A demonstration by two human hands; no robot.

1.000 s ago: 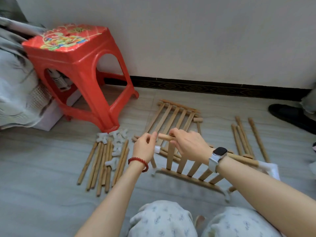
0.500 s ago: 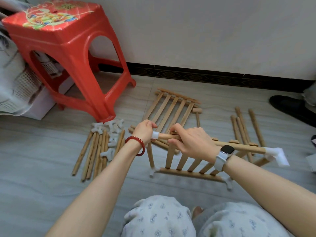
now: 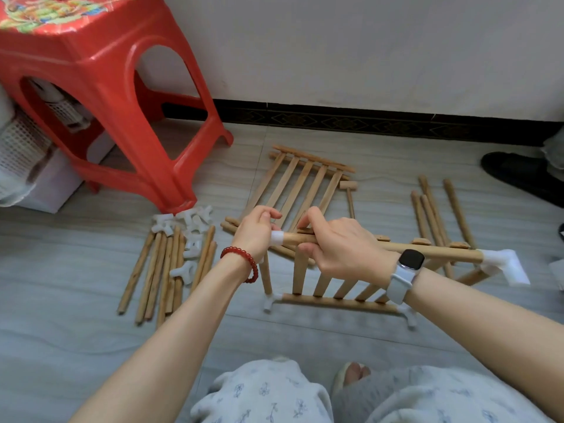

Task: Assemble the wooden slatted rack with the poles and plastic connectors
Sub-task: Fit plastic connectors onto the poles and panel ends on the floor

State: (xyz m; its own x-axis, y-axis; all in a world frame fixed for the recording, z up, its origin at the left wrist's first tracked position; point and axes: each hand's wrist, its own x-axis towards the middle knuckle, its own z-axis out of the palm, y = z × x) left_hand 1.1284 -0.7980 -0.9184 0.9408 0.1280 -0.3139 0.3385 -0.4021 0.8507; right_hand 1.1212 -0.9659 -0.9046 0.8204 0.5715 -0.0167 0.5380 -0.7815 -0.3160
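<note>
**Connector went onto the pole end**

Connector [image 3: 278,238], loose a second earlier, sat capped on the rail [image 3: 439,254] of the upright slatted panel [image 3: 329,296]. The left hand [image 3: 254,235] pinched it; the right hand [image 3: 341,248] wrapped the rail. That corner looked joined. Spare connectors [image 3: 189,230] and poles [image 3: 158,270] lay loose on the floor [image 3: 61,346], uncontained.

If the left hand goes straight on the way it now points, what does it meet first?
Probably the flat slatted panel on the floor just beyond the left hand, which points away toward the wall; depth is unclear, so it may pass above it.
</note>
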